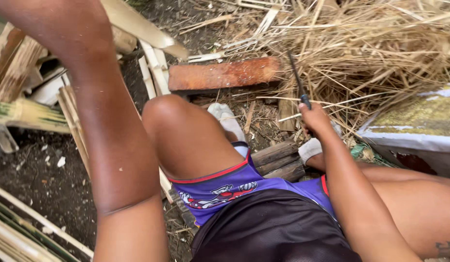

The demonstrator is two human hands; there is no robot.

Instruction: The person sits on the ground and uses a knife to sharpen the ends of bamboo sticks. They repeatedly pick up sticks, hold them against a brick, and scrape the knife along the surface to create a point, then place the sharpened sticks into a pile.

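dry straw heap (375, 53) lies just past the blade, could snag it | left arm reaches up out of view, left hand state cannot be told | right hand (316, 119) closed around dark knife (298, 82), blade up near bare knee (169, 114); a slip could cut skin
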